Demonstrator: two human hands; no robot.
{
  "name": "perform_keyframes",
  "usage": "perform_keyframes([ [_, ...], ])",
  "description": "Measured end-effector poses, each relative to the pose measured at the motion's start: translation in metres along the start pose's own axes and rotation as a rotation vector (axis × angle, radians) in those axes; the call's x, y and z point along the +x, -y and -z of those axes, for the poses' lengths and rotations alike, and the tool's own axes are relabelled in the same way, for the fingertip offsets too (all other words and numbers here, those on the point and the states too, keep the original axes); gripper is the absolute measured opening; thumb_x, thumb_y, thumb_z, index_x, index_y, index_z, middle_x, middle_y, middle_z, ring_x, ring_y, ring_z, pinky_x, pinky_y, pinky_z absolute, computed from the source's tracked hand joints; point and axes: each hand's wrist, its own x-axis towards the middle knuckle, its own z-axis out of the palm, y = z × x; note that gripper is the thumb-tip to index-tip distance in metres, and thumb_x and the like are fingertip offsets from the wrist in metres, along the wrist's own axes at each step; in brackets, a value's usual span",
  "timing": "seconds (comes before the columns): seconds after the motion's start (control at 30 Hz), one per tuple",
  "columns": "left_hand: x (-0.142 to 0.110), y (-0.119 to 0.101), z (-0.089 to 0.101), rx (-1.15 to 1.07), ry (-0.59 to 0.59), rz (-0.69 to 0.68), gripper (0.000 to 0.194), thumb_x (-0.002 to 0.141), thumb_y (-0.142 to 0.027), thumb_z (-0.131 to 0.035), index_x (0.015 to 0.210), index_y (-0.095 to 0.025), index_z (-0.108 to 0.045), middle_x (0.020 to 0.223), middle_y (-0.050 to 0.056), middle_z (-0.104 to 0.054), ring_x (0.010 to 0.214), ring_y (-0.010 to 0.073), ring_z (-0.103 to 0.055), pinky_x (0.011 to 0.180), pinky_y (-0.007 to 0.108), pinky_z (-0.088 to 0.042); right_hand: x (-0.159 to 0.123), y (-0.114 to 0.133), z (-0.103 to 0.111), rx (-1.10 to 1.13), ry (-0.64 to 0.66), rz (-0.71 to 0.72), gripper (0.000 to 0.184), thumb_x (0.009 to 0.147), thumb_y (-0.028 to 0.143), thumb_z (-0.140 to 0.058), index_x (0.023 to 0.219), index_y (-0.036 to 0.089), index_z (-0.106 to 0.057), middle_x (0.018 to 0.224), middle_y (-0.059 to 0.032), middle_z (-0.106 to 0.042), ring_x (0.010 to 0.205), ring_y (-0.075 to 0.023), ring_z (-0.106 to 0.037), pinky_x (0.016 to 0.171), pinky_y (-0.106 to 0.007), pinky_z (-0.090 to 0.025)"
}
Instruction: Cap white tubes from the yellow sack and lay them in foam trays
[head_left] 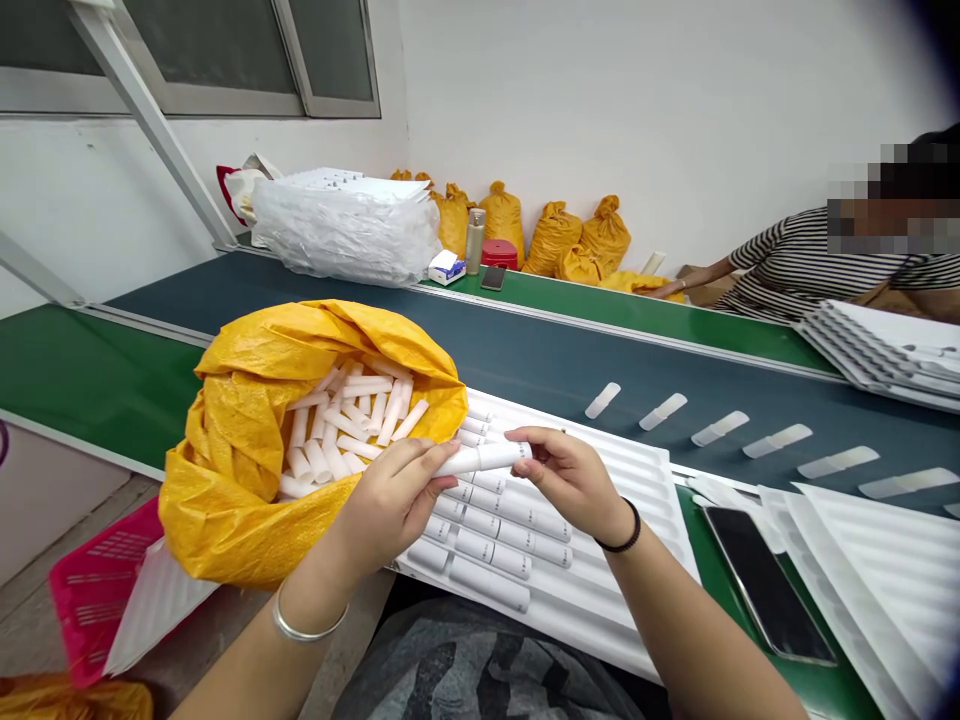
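My left hand (397, 495) closes its fingers round the plain end of a white tube (484, 458). At the other end, which bears small dark print, the thumb and fingers of my right hand (566, 475) pinch it. A seam shows partway along the tube. Beneath my hands lies a ridged white tray (615, 590) with printed white tubes (491, 582) resting in rows in its grooves. Left of the tray, a yellow woven sack (240, 400) stands with its mouth rolled back, full of loose plain white tubes (360, 415). My left hand partly covers its near rim.
A blue-grey conveyor belt (517, 345) carries several translucent pieces (720, 428). A phone (769, 585) lies on the green table edge beside stacked trays (885, 580). Across the belt are a plastic-wrapped stack (345, 225), yellow sacks (555, 238) and a person in a striped top (795, 265).
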Motion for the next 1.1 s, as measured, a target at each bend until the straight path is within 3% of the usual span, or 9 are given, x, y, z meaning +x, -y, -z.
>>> perform_keyframes([
  [0.2, -0.001, -0.003, -0.002, 0.050, -0.050, -0.067, 0.045, 0.084, -0.003, -0.057, 0.127, -0.013, -0.050, 0.099, 0.010, -0.060, 0.092, 0.0186, -0.055, 0.084, 0.033, -0.049, -0.002, 0.003, -0.002, 0.175, 0.035, -0.079, 0.028, 0.089, 0.032, -0.058, 0.113, 0.018, -0.060, 0.079, -0.0042, -0.063, 0.069, -0.0143, -0.062, 0.063, -0.028, -0.052],
  [0.37, 0.000, -0.004, -0.002, 0.065, -0.084, -0.075, 0.046, 0.083, -0.004, -0.059, 0.128, -0.015, -0.051, 0.101, 0.009, -0.061, 0.093, 0.0183, -0.056, 0.086, 0.033, -0.049, -0.004, 0.005, 0.001, 0.109, -0.011, -0.050, 0.028, 0.089, 0.030, -0.058, 0.115, 0.020, -0.060, 0.084, -0.0048, -0.062, 0.071, -0.0147, -0.060, 0.065, -0.029, -0.050],
  [0.57, 0.002, -0.003, -0.001, -0.030, 0.004, 0.130, 0.036, 0.086, -0.020, -0.061, 0.121, -0.017, -0.055, 0.102, 0.006, -0.065, 0.095, 0.0167, -0.060, 0.087, 0.028, -0.049, -0.001, 0.013, -0.003, 0.038, -0.081, 0.098, 0.027, 0.087, 0.020, -0.058, 0.113, 0.024, -0.058, 0.101, -0.0066, -0.061, 0.087, -0.0175, -0.056, 0.075, -0.032, -0.048],
  [0.73, 0.003, -0.010, -0.015, -0.030, -0.043, 0.164, 0.028, 0.088, -0.020, -0.058, 0.115, -0.017, -0.058, 0.103, 0.007, -0.067, 0.098, 0.0178, -0.061, 0.089, 0.030, -0.048, 0.006, 0.018, -0.024, 0.239, -0.264, -0.097, 0.024, 0.080, 0.033, -0.067, 0.098, 0.021, -0.058, 0.090, -0.0044, -0.059, 0.073, -0.0147, -0.055, 0.060, -0.026, -0.049],
  [0.87, 0.004, -0.017, -0.019, -0.046, -0.059, 0.228, 0.025, 0.089, -0.023, -0.056, 0.113, -0.017, -0.060, 0.104, 0.008, -0.068, 0.097, 0.0192, -0.062, 0.088, 0.030, -0.048, 0.012, 0.016, -0.034, 0.234, -0.391, -0.166, 0.023, 0.088, 0.040, -0.056, 0.091, 0.019, -0.063, 0.081, -0.0036, -0.061, 0.063, -0.0118, -0.052, 0.056, -0.025, -0.047],
  [0.97, 0.003, -0.018, -0.016, -0.113, -0.039, 0.334, 0.025, 0.088, -0.027, -0.057, 0.111, -0.016, -0.062, 0.103, 0.007, -0.069, 0.094, 0.0191, -0.063, 0.085, 0.029, -0.048, 0.013, 0.013, -0.031, 0.323, -0.378, -0.169, 0.033, 0.093, 0.043, -0.046, 0.099, 0.018, -0.066, 0.082, -0.0046, -0.062, 0.058, -0.0106, -0.052, 0.055, -0.026, -0.047],
  [1.1, 0.002, -0.016, -0.012, -0.347, 0.017, 0.566, 0.025, 0.089, -0.035, -0.055, 0.103, -0.018, -0.066, 0.087, 0.002, -0.070, 0.078, 0.0165, -0.064, 0.070, 0.025, -0.050, 0.010, 0.012, -0.020, 0.395, -0.221, -0.067, 0.038, 0.093, 0.041, -0.048, 0.124, 0.022, -0.056, 0.100, -0.0071, -0.062, 0.073, -0.0136, -0.057, 0.067, -0.030, -0.052],
])
